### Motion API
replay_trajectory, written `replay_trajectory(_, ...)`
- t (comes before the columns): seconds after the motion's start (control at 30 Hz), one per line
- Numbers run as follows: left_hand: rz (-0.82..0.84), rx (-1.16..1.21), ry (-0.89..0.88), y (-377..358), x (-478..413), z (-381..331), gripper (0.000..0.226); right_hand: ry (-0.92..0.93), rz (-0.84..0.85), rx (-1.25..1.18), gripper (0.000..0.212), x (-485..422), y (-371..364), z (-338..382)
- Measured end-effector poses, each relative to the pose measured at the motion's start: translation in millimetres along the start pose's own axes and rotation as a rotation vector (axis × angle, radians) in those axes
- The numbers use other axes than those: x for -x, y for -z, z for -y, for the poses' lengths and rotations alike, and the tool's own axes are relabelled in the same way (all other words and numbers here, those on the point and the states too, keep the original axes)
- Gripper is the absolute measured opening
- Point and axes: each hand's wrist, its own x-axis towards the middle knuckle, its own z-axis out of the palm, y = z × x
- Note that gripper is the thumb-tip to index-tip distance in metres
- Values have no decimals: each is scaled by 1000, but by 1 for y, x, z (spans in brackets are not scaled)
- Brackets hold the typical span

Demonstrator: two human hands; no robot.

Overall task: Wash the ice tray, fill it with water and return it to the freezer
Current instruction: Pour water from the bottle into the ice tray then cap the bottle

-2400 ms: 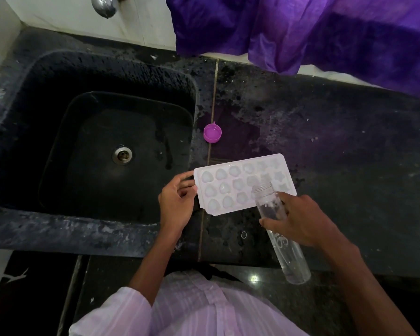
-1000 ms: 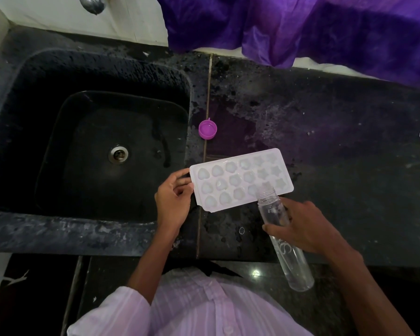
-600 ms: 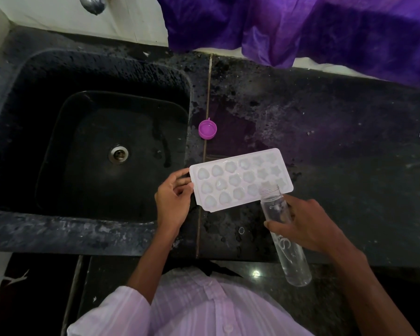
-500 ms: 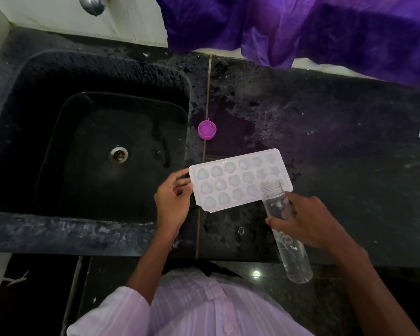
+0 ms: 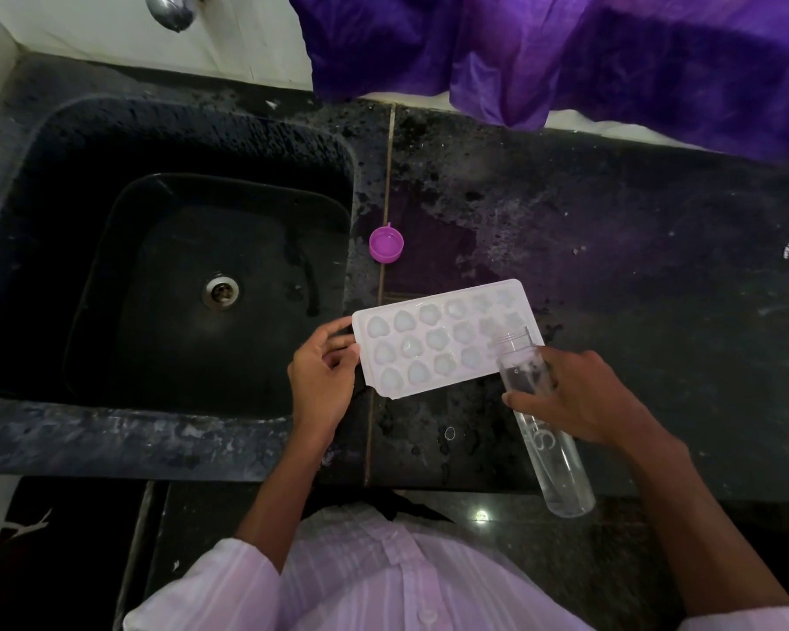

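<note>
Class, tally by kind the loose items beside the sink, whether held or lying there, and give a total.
ice tray: 1
clear bottle: 1
purple bottle cap: 1
Total: 3

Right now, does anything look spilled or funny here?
Yes. Small water drops sit on the counter in front of the ice tray, and the purple cap lies open side up beside the sink, off the bottle.

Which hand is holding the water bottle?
The right hand grips the clear plastic bottle; the left hand only holds the end of the white plastic ice tray.
</note>
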Motion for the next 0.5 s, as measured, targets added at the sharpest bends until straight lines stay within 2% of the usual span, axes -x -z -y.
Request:
replay_trajectory(0.23,-6,8,4,-1,0,1,37,21,-4,10,62,-3,2,-2)
replay_trajectory(0.37,-10,2,2,-2,0,1,37,25,-9,-2,51,-1,2,-2)
replay_trajectory(0.5,-12,1,-5,-1,-1,2,36,44,-30,-54,61,7,0,-4)
